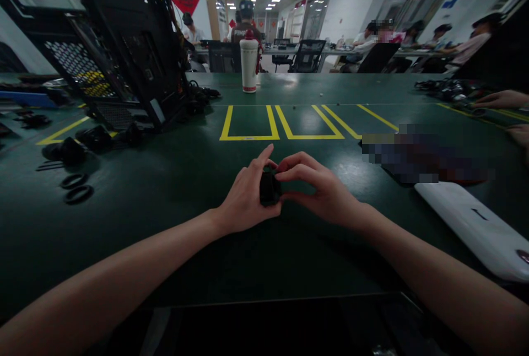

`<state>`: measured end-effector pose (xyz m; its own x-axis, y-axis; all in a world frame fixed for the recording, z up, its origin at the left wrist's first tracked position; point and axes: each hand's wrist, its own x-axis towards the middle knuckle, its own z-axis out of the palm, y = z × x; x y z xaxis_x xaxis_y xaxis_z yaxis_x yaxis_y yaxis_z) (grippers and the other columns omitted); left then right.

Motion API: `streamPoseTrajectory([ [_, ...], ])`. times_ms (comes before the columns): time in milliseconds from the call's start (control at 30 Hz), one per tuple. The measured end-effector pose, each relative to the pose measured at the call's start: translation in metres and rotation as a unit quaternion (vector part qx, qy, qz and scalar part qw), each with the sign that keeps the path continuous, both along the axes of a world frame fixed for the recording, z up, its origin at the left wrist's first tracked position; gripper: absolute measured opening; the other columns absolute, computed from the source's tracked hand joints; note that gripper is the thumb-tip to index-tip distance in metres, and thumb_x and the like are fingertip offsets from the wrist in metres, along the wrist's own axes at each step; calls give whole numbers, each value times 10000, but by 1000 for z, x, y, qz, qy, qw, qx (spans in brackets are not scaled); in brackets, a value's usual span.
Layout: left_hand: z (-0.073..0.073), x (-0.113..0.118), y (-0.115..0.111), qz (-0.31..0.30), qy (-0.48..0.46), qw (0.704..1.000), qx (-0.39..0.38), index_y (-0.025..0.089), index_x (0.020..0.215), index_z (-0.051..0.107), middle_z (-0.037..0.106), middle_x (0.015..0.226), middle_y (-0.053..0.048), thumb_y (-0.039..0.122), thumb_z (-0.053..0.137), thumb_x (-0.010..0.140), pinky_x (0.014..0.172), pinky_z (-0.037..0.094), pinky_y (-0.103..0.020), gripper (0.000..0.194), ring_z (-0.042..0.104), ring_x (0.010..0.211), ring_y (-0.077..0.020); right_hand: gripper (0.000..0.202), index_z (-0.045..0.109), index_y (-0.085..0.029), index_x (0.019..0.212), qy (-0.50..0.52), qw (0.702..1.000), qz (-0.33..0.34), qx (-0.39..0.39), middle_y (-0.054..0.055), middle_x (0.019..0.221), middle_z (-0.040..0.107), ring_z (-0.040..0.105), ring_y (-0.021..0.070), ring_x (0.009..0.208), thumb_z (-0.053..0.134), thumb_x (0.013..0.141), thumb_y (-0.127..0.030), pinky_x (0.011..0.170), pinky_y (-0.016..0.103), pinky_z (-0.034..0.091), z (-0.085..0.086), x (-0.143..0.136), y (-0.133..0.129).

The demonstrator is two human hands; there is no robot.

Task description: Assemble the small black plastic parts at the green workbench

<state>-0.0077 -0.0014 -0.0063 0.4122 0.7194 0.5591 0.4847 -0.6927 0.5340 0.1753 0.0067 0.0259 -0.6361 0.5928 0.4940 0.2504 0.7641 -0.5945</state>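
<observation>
Between my two hands, over the middle of the green table (pixel 177 257), is a small black part (pixel 270 189), roughly boxy; its exact kind cannot be made out. My left hand (pixel 247 193) is wrapped round its left side, thumb underneath and index finger pointing up and away. From the right, the fingertips and thumb of my right hand (pixel 316 188) pinch its edge. Two black rings (pixel 78 194) lie on the table to the left. Just behind them sit several black lens-like parts (pixel 66 150).
A black computer case (pixel 124 42) stands at the left. A white tumbler (pixel 249 64) is upright near the far edge, behind yellow tape outlines (pixel 250 138). To the right lie a white power-bank-like object (pixel 475 224) and dark cables (pixel 446 90), with another person's hand (pixel 502 100) beside them.
</observation>
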Motion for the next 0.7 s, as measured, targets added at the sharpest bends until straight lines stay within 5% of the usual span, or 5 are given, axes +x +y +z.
streamPoseTrajectory([
  [100, -1, 0, 0, 1, -8, 1000, -5, 230, 1345, 77, 440, 1179, -116, 207, 632, 644, 877, 401, -461, 894, 485, 1039, -254, 254, 574, -213, 955, 5, 1000, -2, -9, 47, 1032, 481, 511, 181, 996, 625, 719, -136, 872, 387, 463, 2, 1, 1],
  [300, 0, 1, 0, -3, -2, 1000, -2, 223, 1343, 61, 446, 1169, -111, 211, 629, 651, 892, 395, -458, 895, 475, 1041, -247, 208, 580, -205, 915, 89, 980, 12, -176, 32, 996, 497, 549, 169, 955, 641, 718, -231, 777, 324, 529, -2, -3, 1],
  [500, 1, 0, -1, 6, 12, 1000, 23, 224, 1341, 68, 441, 1174, -116, 219, 622, 665, 876, 406, -456, 875, 478, 1035, -249, 401, 509, -201, 1010, 111, 964, -19, -242, 43, 990, 560, 578, 174, 926, 696, 656, -216, 801, 358, 520, -3, -7, 2],
  [600, 2, -1, -2, 2, 27, 999, 27, 226, 1340, 71, 453, 1163, -109, 215, 620, 667, 879, 403, -458, 869, 479, 1032, -248, 292, 540, -175, 914, 60, 969, -19, -240, 34, 893, 592, 608, 175, 844, 682, 673, -257, 765, 368, 530, -1, -5, 2],
  [700, 1, -1, -2, 5, 23, 999, 26, 218, 1342, 73, 453, 1164, -111, 217, 630, 656, 883, 403, -455, 884, 480, 1024, -247, 269, 560, -196, 949, 29, 990, -14, -140, 40, 940, 570, 595, 177, 881, 657, 702, -235, 803, 371, 517, 0, -2, 1],
])
